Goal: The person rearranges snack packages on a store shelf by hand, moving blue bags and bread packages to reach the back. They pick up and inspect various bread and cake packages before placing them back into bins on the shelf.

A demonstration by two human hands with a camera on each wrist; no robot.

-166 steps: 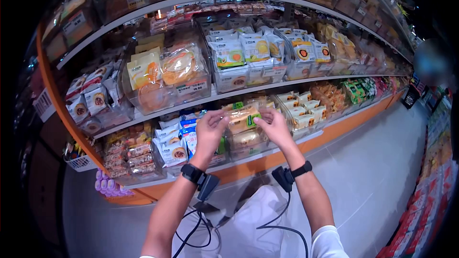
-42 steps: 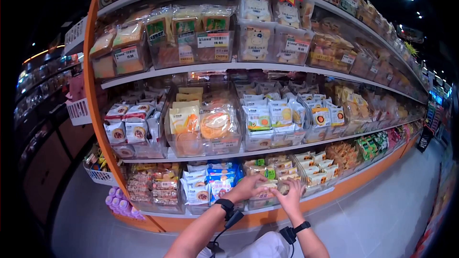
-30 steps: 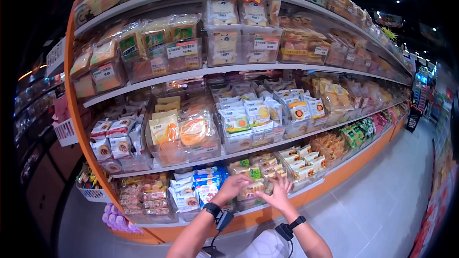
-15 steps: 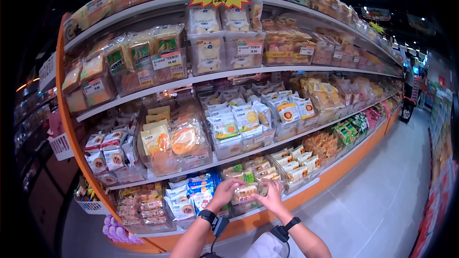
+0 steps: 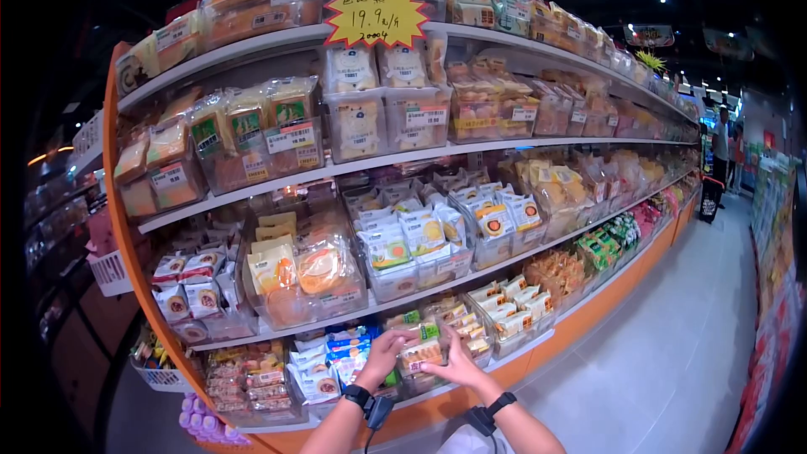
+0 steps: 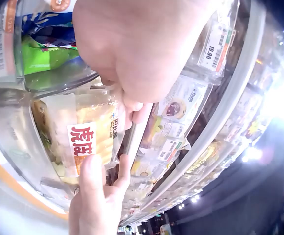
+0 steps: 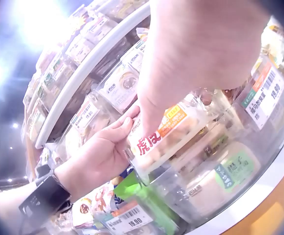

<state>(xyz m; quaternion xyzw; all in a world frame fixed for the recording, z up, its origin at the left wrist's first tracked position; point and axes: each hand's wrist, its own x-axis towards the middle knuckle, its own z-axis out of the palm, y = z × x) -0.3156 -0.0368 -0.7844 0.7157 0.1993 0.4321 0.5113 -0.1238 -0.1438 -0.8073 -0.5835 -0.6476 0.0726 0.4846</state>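
Observation:
A clear-wrapped packaged cake with red lettering is between both hands, close over the front of a clear bin on the bottom shelf. My left hand pinches its left end, fingertips at the top edge. My right hand holds its right end, the thumb lying across the printed front in the left wrist view. The right index finger stands up, apart from that thumb. The right wrist view shows the packaged cake's orange label, partly covered by the right hand.
Similar packs fill the bin below. Blue and white packs lie to its left, small cream packs to its right. Stocked shelves rise above, with a yellow price sign. A grey floor aisle runs along the right.
The head view has tilted upward, showing more upper shelves. Both hands stay at the packaged cake; the right fingers, more curled before, are now straighter and farther from the thumb.

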